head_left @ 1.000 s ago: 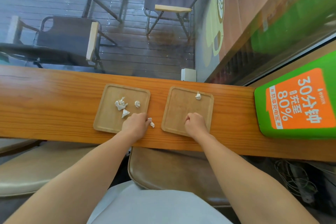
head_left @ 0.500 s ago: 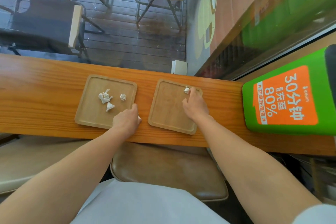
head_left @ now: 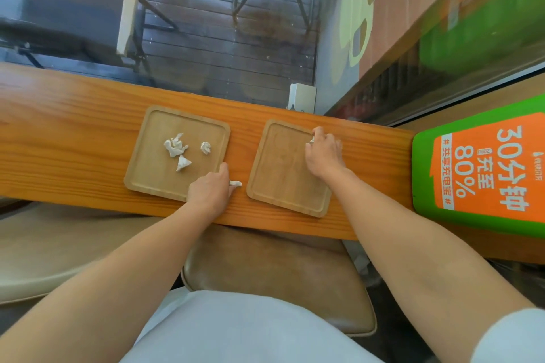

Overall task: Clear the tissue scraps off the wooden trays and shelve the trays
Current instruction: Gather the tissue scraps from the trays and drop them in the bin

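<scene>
Two square wooden trays lie side by side on a long wooden counter (head_left: 59,132). The left tray (head_left: 150,168) holds three crumpled white tissue scraps (head_left: 175,146), (head_left: 205,147), (head_left: 183,163). My left hand (head_left: 211,190) rests on that tray's near right corner with a small scrap (head_left: 236,183) sticking out from under its fingers. My right hand (head_left: 324,152) is at the far right corner of the right tray (head_left: 280,174), fingers pinched on a tissue scrap (head_left: 311,141) that is mostly hidden. The rest of the right tray is bare.
A green and orange power-bank station (head_left: 483,168) stands at the counter's right end. A small white box (head_left: 301,97) sits at the counter's far edge against the window. Brown cushioned stools (head_left: 274,274) are below the counter. Chairs stand outside behind the glass.
My right hand moved from the right tray's near edge to its far right corner and closed on the scrap there. The left hand stayed at the left tray's corner.
</scene>
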The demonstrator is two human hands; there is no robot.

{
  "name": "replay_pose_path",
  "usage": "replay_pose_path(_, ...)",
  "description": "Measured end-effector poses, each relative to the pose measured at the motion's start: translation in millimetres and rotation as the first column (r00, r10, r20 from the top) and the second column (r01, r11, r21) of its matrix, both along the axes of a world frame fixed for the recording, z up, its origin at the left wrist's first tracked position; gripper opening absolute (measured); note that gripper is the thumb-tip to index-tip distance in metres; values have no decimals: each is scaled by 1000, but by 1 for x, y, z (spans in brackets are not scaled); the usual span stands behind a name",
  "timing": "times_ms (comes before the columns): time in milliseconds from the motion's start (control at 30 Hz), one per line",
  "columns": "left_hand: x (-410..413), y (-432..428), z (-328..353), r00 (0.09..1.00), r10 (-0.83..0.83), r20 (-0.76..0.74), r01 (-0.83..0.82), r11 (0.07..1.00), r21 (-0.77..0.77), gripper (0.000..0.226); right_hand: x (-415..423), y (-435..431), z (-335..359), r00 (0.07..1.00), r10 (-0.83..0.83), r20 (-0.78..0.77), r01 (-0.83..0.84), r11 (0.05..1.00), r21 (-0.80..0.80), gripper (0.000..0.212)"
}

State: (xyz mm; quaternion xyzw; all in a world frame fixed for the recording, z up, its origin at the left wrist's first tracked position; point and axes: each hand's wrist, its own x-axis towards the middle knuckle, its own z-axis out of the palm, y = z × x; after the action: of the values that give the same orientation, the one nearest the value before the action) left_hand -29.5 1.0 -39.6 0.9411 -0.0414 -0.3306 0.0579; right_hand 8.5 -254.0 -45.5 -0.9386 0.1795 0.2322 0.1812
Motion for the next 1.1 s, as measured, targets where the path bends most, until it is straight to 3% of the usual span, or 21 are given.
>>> replay_pose_path(167,-2,-2,-6,996,-85,40,85,996,-13,44,-1,5,-12,999,12,-32,-12,1000,14,37)
replay_pose_path(333,-3,-2,-10,987,-143,70,145,989,-31,29,-2,6,-17,1000,-5,22,5,1000,26,9)
replay_pose_path(467,-2,-4,-12,980,-193,49,192,981,11,20,-8,11,-14,998,-57,-10,57,996,70,5)
replay_pose_path(533,0,-3,-11,982,-184,37,184,983,13,16,-15,17,-12,997,-68,-20,69,994,80,14)
replay_pose_path(667,1,1,-8,998,-53,15,54,991,-119,22,-27,29,-8,996,-78,-49,83,991,109,16)
replay_pose_path(800,-3,4,-1,992,104,-66,-118,954,-275,20,-31,37,-2,996,17,-87,-10,997,80,23)
replay_pose_path(967,-8,9,11,973,191,-132,-222,932,-286,16,-33,54,7,999,-2,-47,6,998,68,34)
replay_pose_path(1100,-11,22,17,970,203,-135,-232,936,-265,12,-29,71,15,997,46,-68,-43,998,54,31)
